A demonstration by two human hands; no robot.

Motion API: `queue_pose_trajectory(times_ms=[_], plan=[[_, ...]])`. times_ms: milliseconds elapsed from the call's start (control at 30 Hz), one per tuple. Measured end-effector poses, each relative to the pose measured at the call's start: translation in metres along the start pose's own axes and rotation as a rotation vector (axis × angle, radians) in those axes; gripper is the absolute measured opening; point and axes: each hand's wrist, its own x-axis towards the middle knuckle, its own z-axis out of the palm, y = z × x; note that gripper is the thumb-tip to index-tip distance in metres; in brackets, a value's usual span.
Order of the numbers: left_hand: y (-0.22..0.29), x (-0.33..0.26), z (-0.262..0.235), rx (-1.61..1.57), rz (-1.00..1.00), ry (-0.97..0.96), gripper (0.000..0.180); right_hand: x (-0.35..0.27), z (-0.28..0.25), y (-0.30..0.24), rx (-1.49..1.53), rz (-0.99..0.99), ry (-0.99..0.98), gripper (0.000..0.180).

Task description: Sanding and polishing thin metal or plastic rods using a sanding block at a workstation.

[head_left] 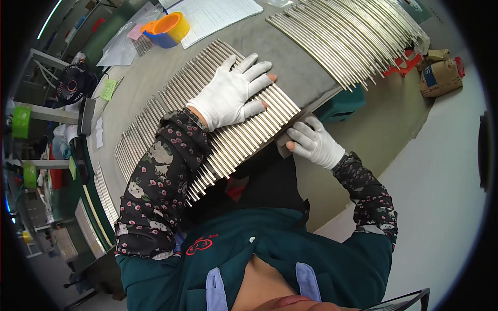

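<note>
Here your left hand (231,93) lies spread flat on the rods (244,137), which run across the counter (290,62) edge; your right hand (311,140) pinches a block (284,144) at their ends.

White cotton gloves cover the left hand (231,93) and right hand (313,141), bare pinkish fingertips showing where the glove tips are cut away. The sleeves (155,181) are black with a small red-and-white flower print, worn over a dark teal jacket (270,243) bearing a red emblem and pale blue tabs. The metal rods (244,129) gleam pale silver-gold against a grey table (290,67). Tape rolls (168,28) show orange, yellow and blue; a sheet of paper (212,15) is white; a sack (441,75) is brown with a blue label.
</note>
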Motion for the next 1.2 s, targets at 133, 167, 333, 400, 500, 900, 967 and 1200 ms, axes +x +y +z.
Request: queue_pose_trajectory(times_ms=[133,167,333,400,500,900,967,1200], plan=[[0.002,0.001,-0.003,0.043,0.004,-0.019,0.063,0.023,-0.009,0.003,0.006,0.036,0.232,0.028],[0.000,0.002,-0.002,0.047,0.008,-0.018,0.063,0.029,-0.007,0.011,-0.003,0.036,0.239,0.026],[-0.004,0.007,0.000,0.049,0.018,-0.012,0.065,0.004,-0.008,0.004,0.044,0.080,0.188,0.037],[0.000,0.008,-0.003,0.063,-0.005,-0.024,0.065,0.032,-0.017,0.010,0.026,0.068,0.240,0.034],[-0.004,0.006,0.002,0.037,0.012,0.004,0.065,0.012,-0.002,0.018,-0.027,0.007,0.213,0.027],[0.001,0.008,0.000,0.043,-0.019,-0.028,0.067,0.006,-0.015,0.015,0.021,0.041,0.029,0.020],[0.000,0.007,0.000,0.038,-0.007,-0.013,0.066,0.028,-0.029,0.010,-0.043,0.089,0.384,0.023],[0.002,0.009,0.001,0.008,-0.017,0.011,0.062,-0.030,-0.020,-0.022,0.008,0.496,0.110,0.095]])
